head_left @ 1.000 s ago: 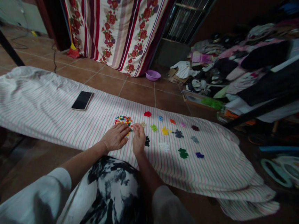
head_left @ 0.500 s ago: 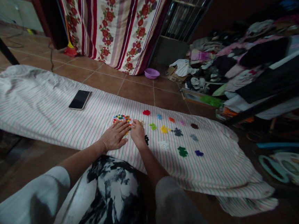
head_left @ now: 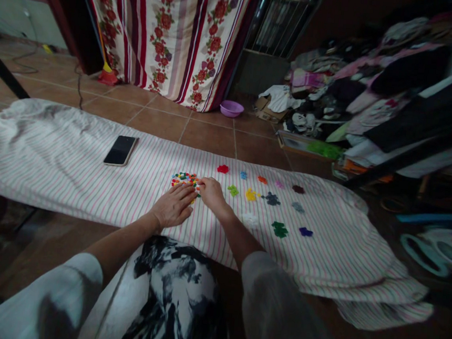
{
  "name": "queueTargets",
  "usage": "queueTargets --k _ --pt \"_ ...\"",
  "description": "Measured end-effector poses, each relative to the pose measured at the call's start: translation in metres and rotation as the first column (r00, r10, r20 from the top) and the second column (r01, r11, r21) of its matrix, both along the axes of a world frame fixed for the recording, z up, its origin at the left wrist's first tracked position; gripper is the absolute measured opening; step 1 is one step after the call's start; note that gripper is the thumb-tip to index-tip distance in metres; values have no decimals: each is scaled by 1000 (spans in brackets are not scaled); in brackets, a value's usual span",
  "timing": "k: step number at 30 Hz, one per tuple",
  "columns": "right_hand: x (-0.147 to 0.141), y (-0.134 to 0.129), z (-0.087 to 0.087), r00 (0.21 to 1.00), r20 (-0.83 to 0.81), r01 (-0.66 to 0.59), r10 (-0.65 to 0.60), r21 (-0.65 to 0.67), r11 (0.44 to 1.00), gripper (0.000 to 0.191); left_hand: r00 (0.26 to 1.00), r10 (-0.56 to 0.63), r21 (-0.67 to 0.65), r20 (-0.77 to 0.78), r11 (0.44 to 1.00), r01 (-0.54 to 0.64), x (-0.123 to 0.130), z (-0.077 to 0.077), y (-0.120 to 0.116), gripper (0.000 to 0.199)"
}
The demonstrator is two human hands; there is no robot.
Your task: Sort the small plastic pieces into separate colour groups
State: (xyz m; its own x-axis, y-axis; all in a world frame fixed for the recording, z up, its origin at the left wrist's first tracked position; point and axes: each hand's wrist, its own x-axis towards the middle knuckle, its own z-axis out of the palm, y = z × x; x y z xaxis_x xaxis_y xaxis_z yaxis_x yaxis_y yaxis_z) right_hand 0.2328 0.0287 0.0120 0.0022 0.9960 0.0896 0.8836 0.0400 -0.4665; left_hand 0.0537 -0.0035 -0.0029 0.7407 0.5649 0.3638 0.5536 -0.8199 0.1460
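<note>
The person's left hand (head_left: 174, 204) lies palm down near the centre of the frame, its fingers outstretched and close together over the near edge of the mixed pile (head_left: 184, 177). The right hand (head_left: 212, 195) bends in at the pile's right edge, fingertips bunched, though whether they grip a piece cannot be told. Right of centre, single-colour clusters, including red (head_left: 223, 168) and green (head_left: 280, 229) ones, dot the striped cloth (head_left: 72, 161), and a phone (head_left: 120, 151) lies left of centre.

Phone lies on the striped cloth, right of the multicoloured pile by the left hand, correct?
One slip: the head view shows the phone left of the multicoloured pile by the left hand. It does lie on the striped cloth.
</note>
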Motion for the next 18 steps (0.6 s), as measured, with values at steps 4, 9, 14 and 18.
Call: queueTargets --k 4,9,14,18 --pt "-3 -1 12 992 118 -33 44 -92 995 32 1000 1 5 -6 1000 -1 0 -1 1 51" --pt "-6 -2 18 983 170 -46 67 -123 991 31 1000 14 9 5 1000 -14 0 -3 1 52" --pt "-9 -5 19 982 179 -33 56 -129 991 33 999 14 18 37 1000 -14 0 -4 1 52" --pt "-10 -8 19 985 170 -17 36 -114 993 32 998 28 16 59 999 -29 0 -5 2 53"
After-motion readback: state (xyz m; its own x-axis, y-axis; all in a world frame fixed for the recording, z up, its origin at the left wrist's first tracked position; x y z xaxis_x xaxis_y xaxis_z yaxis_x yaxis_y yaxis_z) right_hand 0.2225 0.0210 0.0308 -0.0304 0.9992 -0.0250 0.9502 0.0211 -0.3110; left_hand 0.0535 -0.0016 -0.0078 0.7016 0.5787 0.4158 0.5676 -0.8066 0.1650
